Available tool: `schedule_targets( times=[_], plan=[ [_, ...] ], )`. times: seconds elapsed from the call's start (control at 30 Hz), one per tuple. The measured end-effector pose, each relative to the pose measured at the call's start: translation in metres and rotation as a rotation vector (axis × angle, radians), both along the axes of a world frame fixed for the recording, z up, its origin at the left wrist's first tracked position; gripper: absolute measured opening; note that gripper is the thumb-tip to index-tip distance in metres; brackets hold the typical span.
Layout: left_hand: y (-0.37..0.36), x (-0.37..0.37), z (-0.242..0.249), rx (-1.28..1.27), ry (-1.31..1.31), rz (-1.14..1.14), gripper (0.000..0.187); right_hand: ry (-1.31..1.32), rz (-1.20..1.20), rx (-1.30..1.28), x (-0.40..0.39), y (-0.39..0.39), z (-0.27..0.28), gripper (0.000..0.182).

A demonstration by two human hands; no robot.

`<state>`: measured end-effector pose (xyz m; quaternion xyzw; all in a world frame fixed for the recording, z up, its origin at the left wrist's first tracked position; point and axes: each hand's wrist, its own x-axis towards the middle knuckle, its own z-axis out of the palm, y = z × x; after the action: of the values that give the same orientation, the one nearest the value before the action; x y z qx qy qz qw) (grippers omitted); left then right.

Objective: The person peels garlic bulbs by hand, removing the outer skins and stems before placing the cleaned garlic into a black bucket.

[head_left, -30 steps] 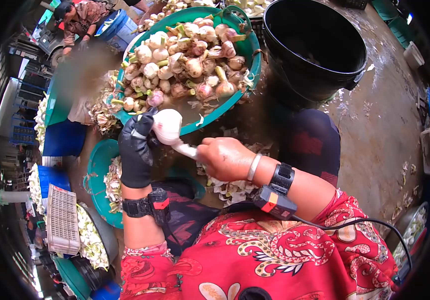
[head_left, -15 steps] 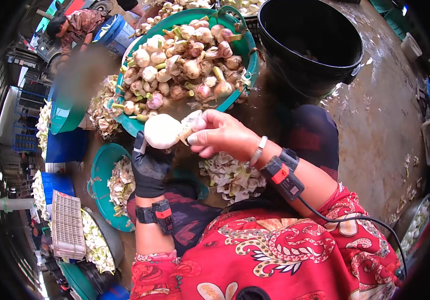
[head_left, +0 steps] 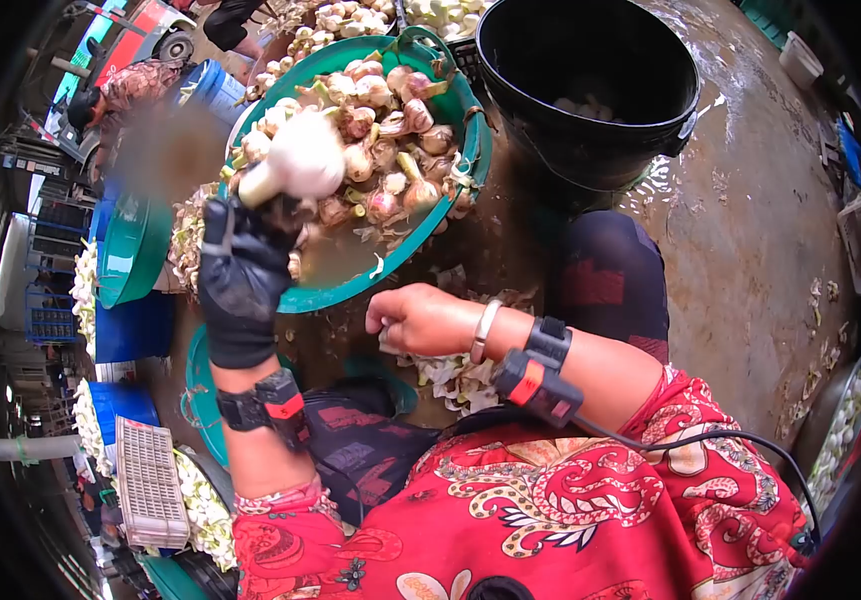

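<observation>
My left hand, in a black glove, is raised at the near left rim of a green tub. A pale garlic bulb, blurred by motion, is at its fingertips, stem pointing down-left; the fingers are closed about the stem end. Many unpeeled garlic bulbs fill the tub behind it. My bare right hand hangs in front of the tub with curled fingers. Something small and pale shows under its fingertips, too little to name. Below it lies a pile of garlic skins.
A black bucket with some pale bulbs inside stands right of the tub. To the left are a green basin, a plastic crate and heaps of pale garlic. A person bends at the upper left. The floor looks wet.
My left hand has moved up and left with the garlic bulb, over the tub. My right hand has come away from the bulb and dropped lower. The view has shifted slightly.
</observation>
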<state>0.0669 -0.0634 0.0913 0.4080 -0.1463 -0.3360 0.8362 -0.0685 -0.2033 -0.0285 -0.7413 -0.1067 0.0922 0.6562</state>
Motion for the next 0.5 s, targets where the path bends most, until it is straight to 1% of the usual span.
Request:
schedule_targets(
  times=[0.03,0.07,0.1,0.17,0.23,0.27,0.3,0.33,0.37,0.4,0.43,0.47,0.5],
  plan=[
    [-0.018,0.001,0.021,-0.075,-0.030,-0.187,0.037,-0.059,0.018,-0.092,-0.002,0.001,-0.001,0.016],
    [-0.034,0.000,0.028,0.175,-0.278,0.027,0.030,-0.124,0.075,-0.134,-0.003,-0.003,0.003,0.019],
    [-0.033,0.024,0.006,0.402,-0.657,0.057,0.024,-0.073,0.129,-0.230,-0.005,-0.009,0.010,0.032],
    [-0.033,0.045,-0.023,0.910,-0.715,-0.101,0.020,0.000,0.138,-0.460,-0.006,-0.020,0.017,0.046],
    [-0.036,0.055,-0.057,1.394,-1.031,-0.234,0.029,0.081,0.173,-0.540,-0.007,-0.023,0.014,0.047],
    [-0.032,0.065,-0.078,1.409,-1.286,-0.266,0.034,-0.007,0.106,-0.550,-0.010,-0.024,0.014,0.040],
    [-0.028,0.076,-0.097,1.412,-1.541,-0.295,0.038,-0.004,0.102,-0.549,-0.009,-0.022,0.009,0.040],
    [-0.033,0.080,-0.104,1.438,-1.550,-0.334,0.045,-0.061,0.019,-0.481,-0.005,-0.021,0.007,0.035],
    [-0.037,0.085,-0.109,1.431,-1.555,-0.335,0.045,-0.118,-0.064,-0.414,-0.001,-0.022,0.006,0.030],
    [-0.039,0.087,-0.116,1.503,-1.568,-0.353,0.047,-0.071,-0.074,-0.477,0.000,-0.023,0.006,0.022],
    [-0.043,0.089,-0.120,1.575,-1.581,-0.373,0.048,-0.068,-0.081,-0.479,0.000,-0.024,0.008,0.022],
    [-0.047,0.089,-0.123,1.701,-1.579,-0.401,0.047,-0.094,-0.113,-0.466,0.000,-0.025,0.008,0.020],
    [-0.048,0.092,-0.126,1.695,-1.582,-0.406,0.047,-0.120,-0.146,-0.454,0.000,-0.026,0.007,0.020]
  ],
)
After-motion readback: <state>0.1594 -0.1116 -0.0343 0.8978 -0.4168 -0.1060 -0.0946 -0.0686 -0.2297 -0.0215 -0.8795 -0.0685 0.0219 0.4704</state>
